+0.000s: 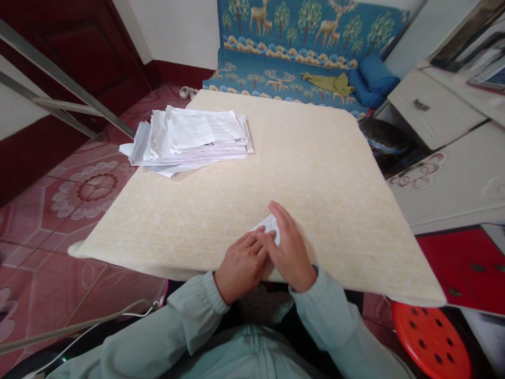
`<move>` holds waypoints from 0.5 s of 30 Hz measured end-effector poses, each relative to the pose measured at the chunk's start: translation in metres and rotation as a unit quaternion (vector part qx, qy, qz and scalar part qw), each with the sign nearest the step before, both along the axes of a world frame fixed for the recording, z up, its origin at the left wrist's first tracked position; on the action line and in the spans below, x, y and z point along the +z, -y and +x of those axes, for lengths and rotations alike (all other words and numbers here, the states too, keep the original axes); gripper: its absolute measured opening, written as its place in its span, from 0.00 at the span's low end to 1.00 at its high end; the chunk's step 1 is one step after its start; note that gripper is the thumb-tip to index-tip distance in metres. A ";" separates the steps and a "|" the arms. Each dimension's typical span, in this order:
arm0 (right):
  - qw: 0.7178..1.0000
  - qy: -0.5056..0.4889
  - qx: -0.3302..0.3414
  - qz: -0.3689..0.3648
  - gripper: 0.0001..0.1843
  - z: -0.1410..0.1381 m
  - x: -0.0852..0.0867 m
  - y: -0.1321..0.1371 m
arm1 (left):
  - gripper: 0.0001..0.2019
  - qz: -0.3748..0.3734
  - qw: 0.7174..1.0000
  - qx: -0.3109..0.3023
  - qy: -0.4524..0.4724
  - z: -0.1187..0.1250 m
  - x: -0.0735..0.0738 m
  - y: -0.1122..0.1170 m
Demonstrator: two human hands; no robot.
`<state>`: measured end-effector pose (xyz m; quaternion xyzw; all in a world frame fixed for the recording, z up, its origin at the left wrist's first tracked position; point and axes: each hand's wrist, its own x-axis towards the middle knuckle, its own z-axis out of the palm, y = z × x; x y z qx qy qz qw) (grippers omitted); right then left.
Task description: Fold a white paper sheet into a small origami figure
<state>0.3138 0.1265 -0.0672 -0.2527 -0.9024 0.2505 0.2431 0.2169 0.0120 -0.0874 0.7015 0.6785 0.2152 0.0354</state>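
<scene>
Just two hands here, both flat with fingers extended and nothing pinched: the left hand (241, 267) has its fingertips against one folded white paper (270, 226), and the right hand (290, 252) presses on it, on a cream table cover (335, 210), well apart from one loose stack of papers (189, 139).

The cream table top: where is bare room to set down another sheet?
Widest patch on the cream patterned table top: right of the stacked white papers, above both hands. Narrower strip: left of the left hand, below the stack. Crowded: the front edge, around the right hand and small folded white paper.
</scene>
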 end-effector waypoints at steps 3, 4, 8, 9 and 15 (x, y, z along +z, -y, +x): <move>0.997 0.067 0.042 0.019 0.42 0.018 -0.009 0.035 | 0.23 0.002 1.000 -0.003 0.002 -0.001 -0.001 0.000; 0.995 0.086 0.031 0.029 0.46 0.025 -0.014 0.040 | 0.23 -0.003 1.000 -0.005 -0.002 -0.001 -0.001 0.001; 0.985 0.145 0.010 0.092 0.50 0.057 -0.024 0.033 | 0.20 -0.014 1.000 -0.001 -0.024 -0.001 0.001 0.001; 0.983 0.155 0.004 0.102 0.49 0.065 -0.023 0.028 | 0.20 -0.011 1.000 0.001 -0.025 -0.001 0.002 0.001; 0.986 0.116 -0.068 0.102 0.38 0.077 -0.002 0.012 | 0.19 0.001 1.000 -0.010 -0.009 0.000 0.002 0.001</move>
